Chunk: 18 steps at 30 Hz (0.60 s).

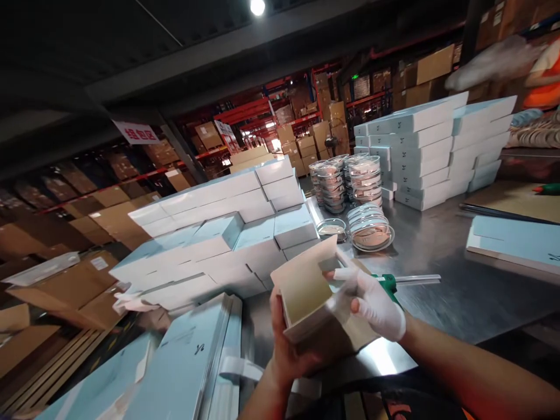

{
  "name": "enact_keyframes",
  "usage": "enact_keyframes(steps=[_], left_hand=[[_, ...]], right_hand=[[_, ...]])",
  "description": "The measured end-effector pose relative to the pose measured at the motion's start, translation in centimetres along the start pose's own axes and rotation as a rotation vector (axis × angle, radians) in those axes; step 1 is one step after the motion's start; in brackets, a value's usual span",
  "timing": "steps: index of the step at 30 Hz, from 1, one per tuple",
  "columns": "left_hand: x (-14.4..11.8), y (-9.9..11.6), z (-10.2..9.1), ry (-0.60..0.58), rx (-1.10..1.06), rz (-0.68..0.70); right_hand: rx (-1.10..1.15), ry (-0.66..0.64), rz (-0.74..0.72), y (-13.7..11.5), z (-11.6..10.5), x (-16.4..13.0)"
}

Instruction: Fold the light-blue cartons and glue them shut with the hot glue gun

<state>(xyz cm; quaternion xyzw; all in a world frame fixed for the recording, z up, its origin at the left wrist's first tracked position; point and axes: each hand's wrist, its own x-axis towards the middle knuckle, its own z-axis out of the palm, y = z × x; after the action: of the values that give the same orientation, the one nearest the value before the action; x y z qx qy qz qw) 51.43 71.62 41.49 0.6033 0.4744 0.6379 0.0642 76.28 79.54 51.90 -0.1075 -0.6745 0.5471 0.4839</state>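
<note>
Head view. Item one: an open cardboard box point(308, 297), tan inside and pale outside, which I am holding just above the near edge of the steel table point(459, 291), tilted with its opening toward me. My left hand point(284, 344), bare, is gripping it from below at 6 o'clock, fingers wrapped under its base. My right hand point(376, 306), in a white glove, is closing on the box's right wall at 3 o'clock, one fingertip pressing along the top edge.

Item two: a green-handled tool point(402, 281) is lying on the table just behind my right hand, its metal shaft pointing toward 3 o'clock.

Item three: stacks of clear lidded round dishes point(365, 181) are standing at 1 o'clock, with a few loose ones point(371, 230) nearer to me.

Item four: piles of pale blue flat boxes point(219, 233) are sitting at 10 o'clock; a taller pile point(433, 149) at 1 o'clock, beyond the dishes.

Item five: folded pale blue cartons point(196, 356) are leaning at 8 o'clock, just beside my left forearm.

Item six: another person's blurred sleeve point(494, 61) is showing at 2 o'clock, well apart from me.
</note>
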Motion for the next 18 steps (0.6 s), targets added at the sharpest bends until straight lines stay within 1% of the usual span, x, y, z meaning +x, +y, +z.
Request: enact_keyframes(steps=[3,5,8,10,12,13,15,16,17,18], left_hand=[[0.9,1.2,-1.2,-0.022,0.097,0.175],[2.1,2.5,-1.8,-0.067,0.130,0.279],[3.5,4.0,-2.3,-0.151,0.153,0.332],[3.8,4.6,-2.2,-0.173,0.205,0.321],[3.7,4.7,-1.8,-0.129,0.247,0.307],[3.4,4.7,-1.5,-0.079,0.249,0.294],[2.8,4.3,-0.8,0.069,0.201,0.265],[2.4,4.0,-0.6,0.123,0.176,0.251],[2.0,3.7,-0.4,0.141,0.168,0.239],[1.7,3.4,-0.4,0.124,0.181,0.241]], right_hand=[[0.031,0.085,-0.054,-0.7,1.1,0.1],[0.125,0.088,-0.039,-1.3,1.9,0.4],[0.190,0.060,0.009,-1.6,2.4,0.9],[0.130,0.092,0.023,-1.2,2.6,1.2],[0.020,0.186,0.033,-0.4,2.7,1.3],[-0.045,0.238,0.048,0.1,2.9,1.3],[-0.167,0.343,0.075,1.0,3.2,1.2],[-0.202,0.383,0.075,1.4,3.4,1.2],[-0.212,0.412,0.062,1.6,3.5,1.2],[-0.199,0.426,0.041,1.8,3.5,1.2]])
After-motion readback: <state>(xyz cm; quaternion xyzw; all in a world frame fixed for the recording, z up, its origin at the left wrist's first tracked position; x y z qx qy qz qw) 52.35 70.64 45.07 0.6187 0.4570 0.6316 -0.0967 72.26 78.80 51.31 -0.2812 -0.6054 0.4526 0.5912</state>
